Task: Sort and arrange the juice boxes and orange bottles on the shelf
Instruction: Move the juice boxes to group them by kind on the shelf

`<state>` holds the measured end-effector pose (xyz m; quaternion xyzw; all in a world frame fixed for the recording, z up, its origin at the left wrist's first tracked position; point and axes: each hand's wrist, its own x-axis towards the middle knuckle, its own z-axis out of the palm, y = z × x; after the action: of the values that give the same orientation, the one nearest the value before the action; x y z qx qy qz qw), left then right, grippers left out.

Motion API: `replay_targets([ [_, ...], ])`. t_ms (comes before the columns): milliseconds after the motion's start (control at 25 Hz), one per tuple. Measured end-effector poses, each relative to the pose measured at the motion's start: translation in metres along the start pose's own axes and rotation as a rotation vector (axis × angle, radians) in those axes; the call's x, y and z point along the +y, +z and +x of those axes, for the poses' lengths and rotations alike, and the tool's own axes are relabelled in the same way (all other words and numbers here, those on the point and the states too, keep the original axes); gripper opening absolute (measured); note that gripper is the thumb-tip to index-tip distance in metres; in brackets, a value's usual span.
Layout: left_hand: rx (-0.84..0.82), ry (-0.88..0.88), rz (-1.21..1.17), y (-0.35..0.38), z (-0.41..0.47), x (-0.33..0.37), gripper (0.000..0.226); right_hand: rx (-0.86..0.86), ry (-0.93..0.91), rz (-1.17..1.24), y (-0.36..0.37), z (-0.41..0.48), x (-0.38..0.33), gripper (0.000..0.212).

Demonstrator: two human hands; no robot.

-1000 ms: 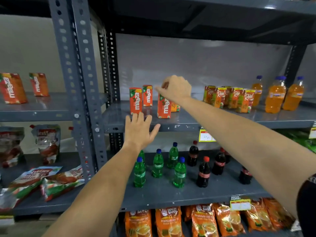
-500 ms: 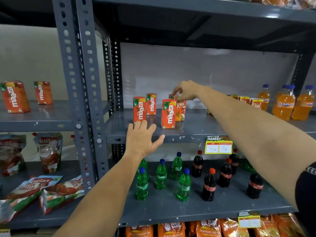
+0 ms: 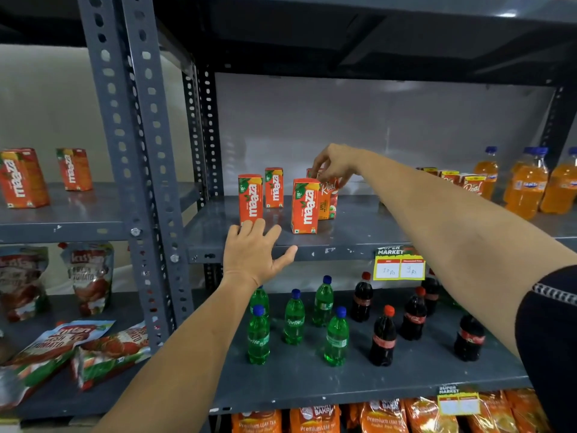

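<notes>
On the grey middle shelf (image 3: 349, 235), the right hand (image 3: 335, 164) pinches the top of a Real apple juice box (image 3: 327, 198) behind three upright Maaza cartons (image 3: 305, 206), while the left hand (image 3: 254, 254) rests flat and empty on the near edge.

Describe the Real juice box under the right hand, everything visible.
The Real juice box is a small carton, apparently printed card, orange and red with white script "Real" and the word "APPLE" down one side. It stands roughly upright on the grey metal shelf, just behind and right of the nearest Maaza box, which hides its left part. The right hand reaches from above, fingers curled on its top edge. Whether it is lifted cannot be told.
</notes>
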<state>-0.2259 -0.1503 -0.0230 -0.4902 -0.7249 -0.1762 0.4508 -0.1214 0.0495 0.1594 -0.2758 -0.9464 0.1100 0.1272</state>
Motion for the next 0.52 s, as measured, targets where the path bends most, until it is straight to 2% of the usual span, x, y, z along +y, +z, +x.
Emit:
replay_targets([
  [160,-0.007,-0.035,0.0,-0.001,-0.001,0.002,0.058,0.012,-0.017,0.006,-0.007,-0.008,0.008,0.025],
  [240,-0.002,-0.109,-0.011,-0.003,-0.003,0.009,0.056,-0.014,-0.003,0.027,-0.018,-0.017,0.02,0.025],
  [360,0.017,-0.239,-0.068,-0.004,-0.011,0.031,0.049,-0.059,0.007,-0.007,-0.038,-0.035,0.047,0.023],
  [520,0.08,-0.305,-0.078,-0.002,-0.01,0.083,0.04,-0.041,0.03,-0.074,-0.068,-0.06,0.091,0.02],
])
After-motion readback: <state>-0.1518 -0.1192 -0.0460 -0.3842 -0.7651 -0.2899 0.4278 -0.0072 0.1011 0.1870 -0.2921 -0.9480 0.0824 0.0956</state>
